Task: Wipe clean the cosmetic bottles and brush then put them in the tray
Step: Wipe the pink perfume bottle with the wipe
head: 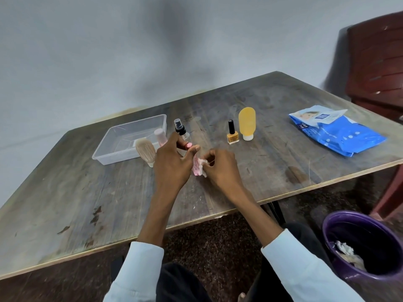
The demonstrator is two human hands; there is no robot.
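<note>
On the worktop [109, 203] a clear tray [128, 140], a brush [145, 150], a spray bottle [181, 130], a nail polish bottle [232, 135] and an orange tube [247, 123] stand beyond the hands, with a wipes pack [335, 129] far right. The left hand [172, 162] grips a small pink bottle [196, 165] just above the worktop. The right hand [222, 165] pinches a white wipe [204, 165] against it.

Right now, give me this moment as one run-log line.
step: wiping | left hand: holds pink tube | right hand: rubs it with wipe | tray: holds pink bottle
</note>
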